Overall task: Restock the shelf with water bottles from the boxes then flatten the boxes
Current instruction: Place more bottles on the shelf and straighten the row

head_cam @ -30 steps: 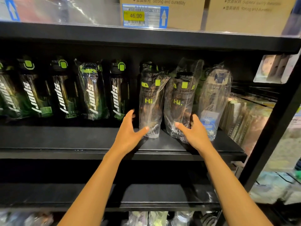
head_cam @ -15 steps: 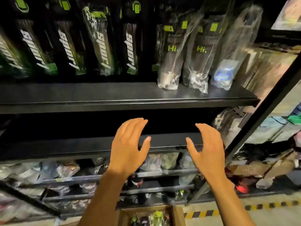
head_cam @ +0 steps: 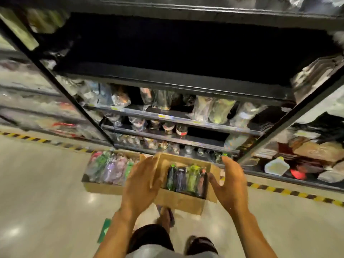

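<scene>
water bottles (head_cam: 186, 180): four or so in clear wrap, green, dark and reddish, lying side by side against the right wall of an open cardboard box (head_cam: 178, 202). the left part of that box is hidden behind the left hand. the box sits on the floor (head_cam: 46, 183), its far edge just in front of the shelf rack's bottom level.

second box (head_cam: 102, 187) just beside it on the left, also open, packed with wrapped bottles (head_cam: 109, 168) in green, purple and pink. blur hides the details.

left hand (head_cam: 141, 185): above the near box's left side, fingers straight and together, thumb spread, holding nothing. cannot tell if it touches the cardboard.
right hand (head_cam: 230, 185): over the box's right edge, palm turned inward toward the other hand, fingers extended and a little bent, holding nothing.

rack: one wide dark shelf board (head_cam: 167, 81) high in view; the narrower shelves below carry wrapped goods (head_cam: 214, 110) and small jars.

yellow-black striped tape (head_cam: 290, 192) runs along the floor at the rack's foot. person's sandalled foot (head_cam: 167, 216) stands at the near box's front edge. a green sheet (head_cam: 105, 229) lies on the floor beside the left forearm.
</scene>
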